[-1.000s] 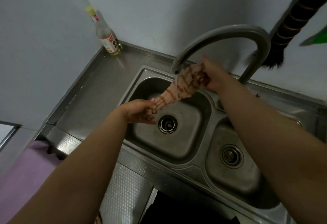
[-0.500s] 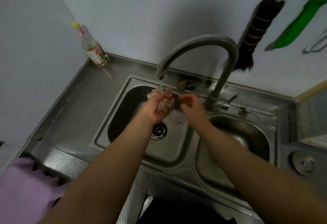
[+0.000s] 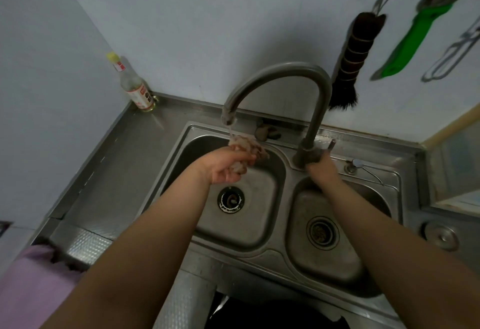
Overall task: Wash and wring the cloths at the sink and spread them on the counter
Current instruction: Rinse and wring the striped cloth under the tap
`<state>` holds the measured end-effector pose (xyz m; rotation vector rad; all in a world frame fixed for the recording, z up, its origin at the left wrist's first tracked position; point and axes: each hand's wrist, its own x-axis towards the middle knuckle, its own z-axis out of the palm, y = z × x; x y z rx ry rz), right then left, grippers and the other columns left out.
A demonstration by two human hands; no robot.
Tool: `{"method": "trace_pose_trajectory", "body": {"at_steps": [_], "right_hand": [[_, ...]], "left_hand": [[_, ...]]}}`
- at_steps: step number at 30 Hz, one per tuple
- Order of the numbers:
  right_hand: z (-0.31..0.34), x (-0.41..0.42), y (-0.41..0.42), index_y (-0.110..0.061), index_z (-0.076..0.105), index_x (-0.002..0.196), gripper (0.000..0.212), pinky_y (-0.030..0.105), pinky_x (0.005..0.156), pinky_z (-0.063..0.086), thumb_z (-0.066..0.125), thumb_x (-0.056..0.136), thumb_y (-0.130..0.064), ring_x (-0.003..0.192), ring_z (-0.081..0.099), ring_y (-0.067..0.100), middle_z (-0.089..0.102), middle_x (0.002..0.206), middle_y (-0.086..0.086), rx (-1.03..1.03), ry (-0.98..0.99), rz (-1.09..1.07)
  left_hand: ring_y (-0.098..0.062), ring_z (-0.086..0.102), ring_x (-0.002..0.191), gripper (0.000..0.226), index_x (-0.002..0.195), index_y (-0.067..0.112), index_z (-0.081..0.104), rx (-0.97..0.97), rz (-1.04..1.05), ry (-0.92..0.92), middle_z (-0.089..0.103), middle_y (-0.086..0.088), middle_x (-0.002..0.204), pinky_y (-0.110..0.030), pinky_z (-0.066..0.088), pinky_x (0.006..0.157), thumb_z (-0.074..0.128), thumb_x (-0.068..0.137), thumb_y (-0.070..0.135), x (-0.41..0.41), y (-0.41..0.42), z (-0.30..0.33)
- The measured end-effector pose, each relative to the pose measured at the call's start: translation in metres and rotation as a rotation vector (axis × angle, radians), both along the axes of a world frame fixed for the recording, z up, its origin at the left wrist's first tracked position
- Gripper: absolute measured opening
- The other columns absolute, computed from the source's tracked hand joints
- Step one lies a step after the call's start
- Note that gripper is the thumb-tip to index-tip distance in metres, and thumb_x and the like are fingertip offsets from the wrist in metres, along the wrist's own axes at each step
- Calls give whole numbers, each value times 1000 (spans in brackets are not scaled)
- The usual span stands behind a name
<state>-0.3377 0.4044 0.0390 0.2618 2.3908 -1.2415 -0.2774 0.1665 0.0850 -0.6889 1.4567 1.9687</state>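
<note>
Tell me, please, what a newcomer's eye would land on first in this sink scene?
First, the left hand gripping a bunched, reddish-patterned cloth under the water running from the curved faucet over the left basin. Next, the right hand at the faucet's base, by its handle. Then the bright green-handled utensil hanging on the wall, upper right.

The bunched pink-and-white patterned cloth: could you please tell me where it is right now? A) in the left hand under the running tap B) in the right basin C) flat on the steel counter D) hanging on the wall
A: the left hand grips the bunched pink-and-white patterned cloth under the stream from the curved grey metal tap.
</note>
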Motion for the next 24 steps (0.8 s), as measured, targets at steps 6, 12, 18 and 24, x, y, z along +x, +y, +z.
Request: {"method": "trace_pose_trajectory", "body": {"at_steps": [6, 12, 18, 24], "right_hand": [[19, 32, -64, -15, 31, 144, 93, 28, 113, 26, 84, 68, -21, 132, 30, 2, 33, 145, -6, -244, 326, 657], [48, 13, -75, 2, 52, 117, 28, 25, 62, 55, 55, 92, -7, 67, 61, 5, 61, 89, 8, -497, -120, 434], [70, 20, -100, -3, 33, 125, 47, 30, 71, 46, 54, 91, -28, 94, 58, 25, 56, 108, 13, 9, 23, 472], [84, 35, -104, -13, 47, 122, 43, 35, 88, 42, 56, 84, -32, 116, 48, 30, 53, 125, 13, 353, 364, 848]], "left_hand": [[-4, 37, 40, 17, 85, 8, 59, 172, -168, -61, 53, 0, 64, -11, 21, 33, 49, 90, 21, 4, -1, 24], [-11, 55, 49, 30, 95, 8, 57, 233, -37, -65, 61, -2, 68, -18, 44, 43, 48, 87, 36, 21, -12, 30], [-36, 62, 108, 79, 127, 4, 56, 271, 107, -120, 66, -22, 116, -41, 49, 92, 23, 93, 67, 28, 2, 14], [-25, 68, 102, 72, 122, 6, 61, 351, 236, -31, 69, -15, 114, -34, 50, 92, 57, 76, 61, 37, -2, 15]]}}
